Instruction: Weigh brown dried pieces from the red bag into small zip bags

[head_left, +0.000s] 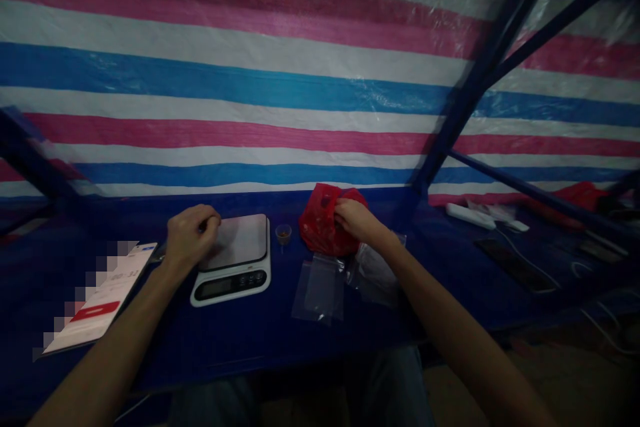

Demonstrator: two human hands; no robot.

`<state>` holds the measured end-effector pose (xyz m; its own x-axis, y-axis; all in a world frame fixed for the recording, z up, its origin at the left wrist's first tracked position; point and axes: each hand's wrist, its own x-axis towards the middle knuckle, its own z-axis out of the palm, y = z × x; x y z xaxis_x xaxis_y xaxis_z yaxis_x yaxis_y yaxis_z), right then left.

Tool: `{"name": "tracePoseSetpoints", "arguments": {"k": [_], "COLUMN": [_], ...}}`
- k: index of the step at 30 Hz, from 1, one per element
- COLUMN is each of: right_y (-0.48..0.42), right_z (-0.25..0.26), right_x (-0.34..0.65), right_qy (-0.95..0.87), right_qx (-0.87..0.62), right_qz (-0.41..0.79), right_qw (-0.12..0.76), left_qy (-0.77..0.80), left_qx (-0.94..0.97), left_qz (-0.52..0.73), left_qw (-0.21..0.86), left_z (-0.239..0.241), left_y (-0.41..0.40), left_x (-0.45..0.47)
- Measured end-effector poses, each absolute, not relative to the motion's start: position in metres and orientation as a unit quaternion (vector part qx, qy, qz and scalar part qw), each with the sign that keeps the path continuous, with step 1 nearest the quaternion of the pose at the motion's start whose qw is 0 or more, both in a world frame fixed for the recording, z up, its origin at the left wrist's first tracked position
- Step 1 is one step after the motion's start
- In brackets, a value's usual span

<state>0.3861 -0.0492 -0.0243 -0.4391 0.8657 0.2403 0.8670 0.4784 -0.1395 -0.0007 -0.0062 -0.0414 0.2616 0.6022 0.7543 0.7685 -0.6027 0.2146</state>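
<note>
right hand [357,221]: fingers pinched together on red bag [320,223]
left hand [193,237]: curled at scale [240,243] edge, grip unclear
cup [283,234]: between them, nearer right hand

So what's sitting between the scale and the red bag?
In the head view, a small clear cup with something brown inside stands between the digital kitchen scale and the red plastic bag.

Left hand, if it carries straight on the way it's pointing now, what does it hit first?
Probably the kitchen scale's metal platform: the curled fingers of the left hand already sit at its left edge, though depth is unclear and they may be touching it.
</note>
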Motion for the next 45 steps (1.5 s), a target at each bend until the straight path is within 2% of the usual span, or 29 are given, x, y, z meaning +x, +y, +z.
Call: {"name": "tracePoseSetpoints", "arguments": {"k": [4, 6, 17, 25, 31, 38, 41, 45], "right_y": [-0.049, -0.051, -0.054, -0.103, -0.122, -0.056, -0.039, -0.035], "right_z": [-0.013, -0.009, 0.009, 0.020, 0.030, 0.010, -0.004, -0.015], "right_x": [0.394, 0.396, 0.399, 0.413, 0.368, 0.294, 0.284, 0.285], "right_qy": [-0.833, -0.815, -0.772, -0.677, -0.685, -0.770, -0.790, -0.796], "right_qx": [-0.479, -0.486, -0.512, -0.512, -0.487, -0.422, -0.421, -0.420], "right_qz": [0.047, 0.065, 0.179, 0.310, 0.365, 0.317, 0.304, 0.293], "right_qw": [0.272, 0.310, 0.331, 0.428, 0.399, 0.359, 0.325, 0.323], "left_qy": [-0.453, -0.459, -0.442, -0.431, -0.414, -0.421, -0.426, -0.429], "left_qx": [-0.780, -0.776, -0.793, -0.797, -0.812, -0.809, -0.806, -0.809], "left_qz": [-0.422, -0.424, -0.412, -0.413, -0.402, -0.403, -0.404, -0.398], "left_qw": [0.093, 0.087, 0.081, 0.092, 0.085, 0.070, 0.069, 0.062], "left_z": [-0.041, -0.040, -0.042, -0.046, -0.046, -0.045, -0.043, -0.040], "left_y": [-0.007, -0.008, -0.007, -0.003, -0.004, -0.006, -0.008, -0.010], "left_x": [-0.004, -0.005, -0.006, -0.007, -0.004, -0.005, -0.004, -0.002]}}
